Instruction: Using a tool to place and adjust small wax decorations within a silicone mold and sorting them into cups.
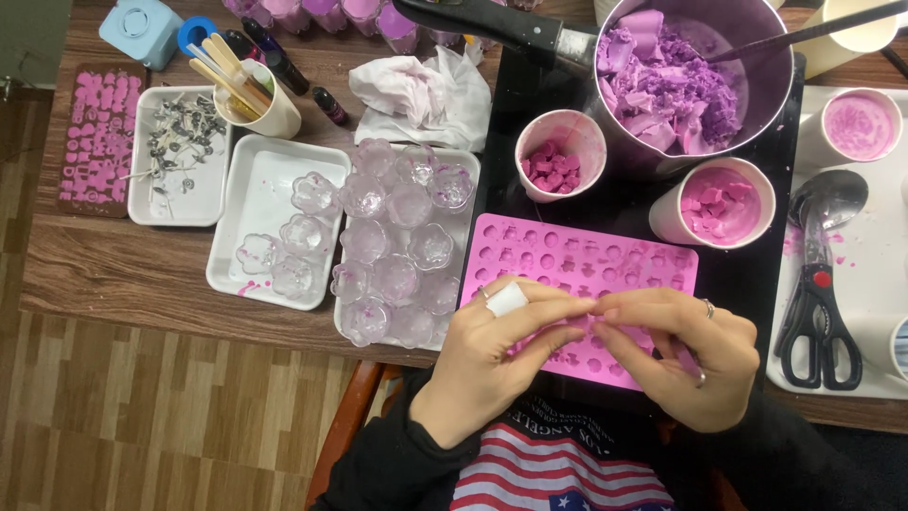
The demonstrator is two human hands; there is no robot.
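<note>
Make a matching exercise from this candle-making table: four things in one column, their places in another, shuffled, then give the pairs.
Things:
1. pink silicone mould
2. black-handled scissors
3. metal pot of purple wax chunks
4. white tray of wick tabs

Places:
A. far side of the table, right of centre
B. under the fingertips of both hands
C. left part of the table, beside a cup of wooden sticks
D. on the white tray at the right edge

Pairs: 1-B, 2-D, 3-A, 4-C
</note>
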